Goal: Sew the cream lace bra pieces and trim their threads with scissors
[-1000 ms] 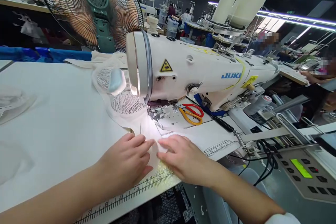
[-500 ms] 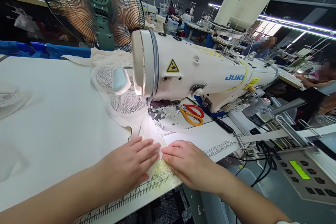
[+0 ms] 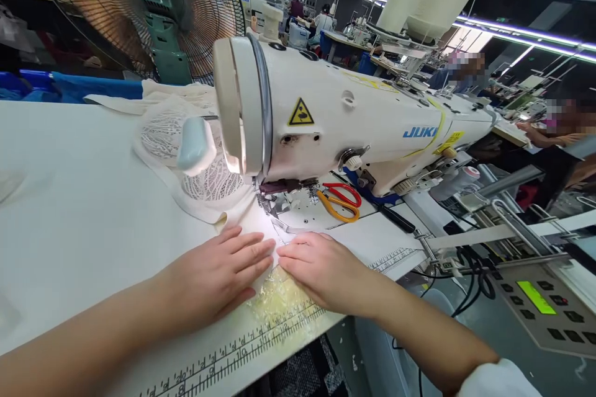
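Observation:
A white garment with lace panels point(image 3: 212, 181) lies under the head of a white JUKI sewing machine point(image 3: 326, 115). My left hand point(image 3: 228, 267) rests flat on the plain cloth in front of the needle area, its fingers stretched out and slightly spread. Close beside it, my right hand point(image 3: 319, 267) has its fingers together and curved at the garment's right edge; its thumb is hidden. The fingertips of both hands nearly meet. A lit lamp with a pale blue cover point(image 3: 193, 144) hangs over the lace beside the machine head.
Orange-and-red-handled scissors point(image 3: 342, 201) lie on the machine bed, with a black-handled tool point(image 3: 395, 218) to their right. Printed rulers point(image 3: 242, 353) and yellowed tape mark the table's front edge. A large fan point(image 3: 162, 31) stands behind; a control panel point(image 3: 542, 310) is at right.
Both hands have moved slightly forward toward the needle, and the cloth has fed further under the machine. The view has shifted a little.

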Action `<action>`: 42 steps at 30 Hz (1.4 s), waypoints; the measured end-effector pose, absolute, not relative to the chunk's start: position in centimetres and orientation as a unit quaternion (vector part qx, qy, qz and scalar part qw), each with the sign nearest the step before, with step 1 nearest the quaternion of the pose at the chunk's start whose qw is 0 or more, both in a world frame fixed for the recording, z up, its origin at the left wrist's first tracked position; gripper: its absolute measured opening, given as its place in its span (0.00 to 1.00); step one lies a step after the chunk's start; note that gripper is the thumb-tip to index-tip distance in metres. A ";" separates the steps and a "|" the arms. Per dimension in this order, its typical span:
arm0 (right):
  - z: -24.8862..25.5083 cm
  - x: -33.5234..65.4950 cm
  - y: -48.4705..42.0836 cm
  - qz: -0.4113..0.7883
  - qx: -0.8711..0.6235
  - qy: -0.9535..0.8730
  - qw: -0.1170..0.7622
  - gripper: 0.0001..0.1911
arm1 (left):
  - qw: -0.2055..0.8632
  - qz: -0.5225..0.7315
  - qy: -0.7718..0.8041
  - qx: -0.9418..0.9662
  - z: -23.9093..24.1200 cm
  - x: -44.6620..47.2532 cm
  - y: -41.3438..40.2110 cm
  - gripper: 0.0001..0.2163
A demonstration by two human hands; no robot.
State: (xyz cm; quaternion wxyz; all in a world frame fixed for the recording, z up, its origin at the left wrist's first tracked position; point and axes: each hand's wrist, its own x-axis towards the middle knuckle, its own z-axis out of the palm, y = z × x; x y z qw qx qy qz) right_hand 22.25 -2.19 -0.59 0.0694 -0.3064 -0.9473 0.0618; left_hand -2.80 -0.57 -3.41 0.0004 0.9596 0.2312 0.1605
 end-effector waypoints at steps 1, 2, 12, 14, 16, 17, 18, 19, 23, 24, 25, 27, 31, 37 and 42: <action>-0.6 22.1 -2.0 0.058 -0.307 -0.948 0.064 0.13 | -0.003 0.164 0.231 0.959 -3.5 -2.9 -0.3 0.16; -0.5 22.0 -1.8 0.054 -0.308 -0.948 0.057 0.12 | -0.007 0.168 0.230 0.958 -3.6 -3.0 0.0 0.15; 0.3 20.7 -0.2 0.008 -0.320 -0.947 -0.031 0.15 | -0.027 0.192 0.183 0.964 -4.7 -4.3 3.1 0.18; 0.3 20.5 0.0 0.005 -0.321 -0.946 -0.043 0.16 | -0.012 0.184 0.190 0.964 -4.5 -4.4 3.4 0.18; 0.2 20.3 0.2 0.001 -0.323 -0.945 -0.050 0.17 | -0.004 0.169 0.204 0.964 -4.1 -4.5 3.6 0.18; 0.2 20.1 0.3 -0.003 -0.324 -0.945 -0.052 0.17 | -0.005 0.161 0.212 0.964 -4.0 -4.5 3.6 0.18; 0.2 20.0 0.3 -0.007 -0.325 -0.944 -0.054 0.18 | -0.008 0.152 0.220 0.964 -3.8 -4.5 3.7 0.18; 0.2 19.8 0.4 -0.012 -0.327 -0.943 -0.057 0.18 | -0.013 0.142 0.227 0.963 -3.8 -4.5 3.9 0.19; 0.3 19.2 0.6 -0.032 -0.341 -0.937 -0.071 0.18 | -0.043 0.142 0.205 0.967 -4.3 -4.9 5.0 0.21; 0.3 19.1 0.6 -0.035 -0.343 -0.936 -0.073 0.19 | -0.047 0.149 0.197 0.968 -4.6 -5.1 5.4 0.21; 0.3 19.0 0.6 -0.036 -0.344 -0.935 -0.076 0.19 | -0.049 0.156 0.193 0.967 -4.8 -5.2 5.7 0.21; 0.2 18.9 0.6 -0.036 -0.345 -0.935 -0.076 0.19 | -0.050 0.157 0.198 0.966 -5.1 -5.5 6.4 0.22; 0.2 18.9 0.6 -0.035 -0.347 -0.935 -0.067 0.18 | -0.069 0.149 0.199 0.966 -4.5 -5.6 6.8 0.21; -0.1 19.1 0.6 -0.040 -0.346 -0.936 -0.055 0.19 | -0.104 0.098 0.226 0.964 -2.7 -5.4 7.0 0.22; -0.6 19.1 0.6 -0.050 -0.337 -0.940 -0.036 0.21 | -0.054 0.099 0.266 0.957 -4.5 -6.8 8.8 0.23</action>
